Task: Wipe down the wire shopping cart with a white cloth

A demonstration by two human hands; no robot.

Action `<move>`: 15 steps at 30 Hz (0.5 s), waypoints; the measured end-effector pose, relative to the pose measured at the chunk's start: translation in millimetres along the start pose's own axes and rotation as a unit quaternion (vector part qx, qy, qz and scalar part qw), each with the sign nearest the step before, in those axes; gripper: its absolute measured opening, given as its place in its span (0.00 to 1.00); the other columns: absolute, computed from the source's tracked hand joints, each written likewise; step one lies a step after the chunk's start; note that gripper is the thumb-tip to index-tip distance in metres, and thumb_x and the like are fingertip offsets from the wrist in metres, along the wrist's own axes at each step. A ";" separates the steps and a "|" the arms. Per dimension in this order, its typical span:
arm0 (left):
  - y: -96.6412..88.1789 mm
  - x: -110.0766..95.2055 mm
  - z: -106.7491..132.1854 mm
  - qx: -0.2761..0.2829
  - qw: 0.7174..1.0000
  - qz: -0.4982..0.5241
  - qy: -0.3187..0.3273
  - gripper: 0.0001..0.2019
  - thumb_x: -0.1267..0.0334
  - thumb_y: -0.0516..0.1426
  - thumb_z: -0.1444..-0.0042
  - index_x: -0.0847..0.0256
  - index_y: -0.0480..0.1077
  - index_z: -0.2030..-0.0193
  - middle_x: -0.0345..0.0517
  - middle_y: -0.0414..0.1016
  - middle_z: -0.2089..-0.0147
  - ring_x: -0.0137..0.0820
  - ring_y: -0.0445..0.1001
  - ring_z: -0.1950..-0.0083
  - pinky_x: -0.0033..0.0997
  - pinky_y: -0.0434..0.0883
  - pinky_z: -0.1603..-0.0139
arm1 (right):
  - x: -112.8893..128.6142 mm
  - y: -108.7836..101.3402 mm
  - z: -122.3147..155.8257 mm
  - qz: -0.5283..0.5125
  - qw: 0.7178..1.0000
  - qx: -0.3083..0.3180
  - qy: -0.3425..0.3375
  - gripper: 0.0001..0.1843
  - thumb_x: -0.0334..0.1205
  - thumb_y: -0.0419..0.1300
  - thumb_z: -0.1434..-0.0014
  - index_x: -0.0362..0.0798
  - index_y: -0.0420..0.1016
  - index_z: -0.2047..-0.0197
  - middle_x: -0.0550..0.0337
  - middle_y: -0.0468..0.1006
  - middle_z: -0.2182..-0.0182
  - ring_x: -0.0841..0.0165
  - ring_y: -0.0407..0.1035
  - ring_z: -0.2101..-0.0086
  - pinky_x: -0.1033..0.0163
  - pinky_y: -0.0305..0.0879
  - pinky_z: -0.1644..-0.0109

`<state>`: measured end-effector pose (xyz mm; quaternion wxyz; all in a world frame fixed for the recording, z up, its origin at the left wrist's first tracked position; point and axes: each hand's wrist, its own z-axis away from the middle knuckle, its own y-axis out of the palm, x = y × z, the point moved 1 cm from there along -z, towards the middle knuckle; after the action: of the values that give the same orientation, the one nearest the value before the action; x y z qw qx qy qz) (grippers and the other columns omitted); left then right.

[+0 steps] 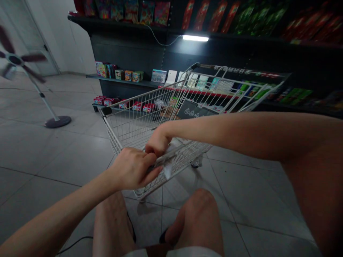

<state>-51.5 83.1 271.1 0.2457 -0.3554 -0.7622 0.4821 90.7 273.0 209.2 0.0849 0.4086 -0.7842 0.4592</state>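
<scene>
Left of you: pedestal fan (41, 94), blades blurred, round base on the grey tiled floor (66, 157). Pale wall (75, 46) behind it. Ahead: dark shelving (128, 50) with a lit strip light (195, 38) under the top shelf and a thin cable (160, 40) running off its left end. Top shelf: coloured packets (134, 9), with red and green ones further right. Mid shelf: small colourful boxes (128, 75). Bottom shelf: red boxes (102, 101). A dark cord (75, 243) lies on the tiles, bottom left of your view.

On tiled floor (53, 157), cart (139, 117) and fan (58, 121)
</scene>
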 end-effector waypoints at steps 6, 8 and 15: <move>-3.3 4.0 -2.1 0.004 1.000 0.004 0.000 0.18 0.53 0.44 0.36 0.59 0.67 0.70 0.41 0.69 0.81 0.29 0.67 0.80 0.32 0.56 0.79 | 9.6 -4.6 9.7 -0.031 0.985 0.143 0.096 0.13 0.36 0.61 0.46 0.41 0.70 0.80 0.69 0.76 0.76 0.73 0.73 0.67 0.63 0.69 0.65; -4.2 5.3 -1.6 0.001 1.000 0.006 0.008 0.18 0.54 0.44 0.36 0.59 0.67 0.70 0.40 0.68 0.81 0.28 0.67 0.80 0.31 0.56 0.78 | 15.2 -15.3 11.8 -0.035 0.972 0.209 0.102 0.11 0.35 0.62 0.48 0.41 0.70 0.80 0.70 0.76 0.76 0.73 0.73 0.67 0.63 0.67 0.65; -6.6 8.3 1.5 -0.002 1.000 -0.004 0.015 0.19 0.57 0.44 0.36 0.61 0.64 0.75 0.39 0.66 0.82 0.26 0.64 0.81 0.29 0.55 0.78 | 56.4 -58.5 -6.1 0.053 0.785 0.612 0.076 0.15 0.24 0.67 0.62 0.41 0.78 0.67 0.65 0.77 0.69 0.66 0.73 0.63 0.62 0.70 0.62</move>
<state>-59.9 86.8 276.8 0.2584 -0.3602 -0.7605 0.4744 94.6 231.8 279.3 -0.1481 0.2960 -0.3502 0.8763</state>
